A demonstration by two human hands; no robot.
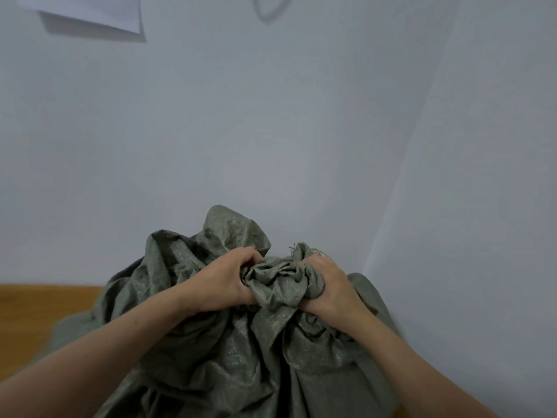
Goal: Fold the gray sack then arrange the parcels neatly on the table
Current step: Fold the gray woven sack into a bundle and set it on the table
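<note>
Gray sack (229, 357) fabric is bunched tight in both hands, left (223, 282) and right (328, 285) fists clenched.

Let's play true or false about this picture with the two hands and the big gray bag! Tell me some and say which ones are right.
1. The left hand and the right hand both grip the gray sack. True.
2. The sack is folded flat and neat. False: it is bunched up and crumpled.
3. The table is brown wood. True.
4. Parcels stand in a row on the table. False: no parcels show in this view.
5. A white sheet of paper hangs on the wall. True.
</note>
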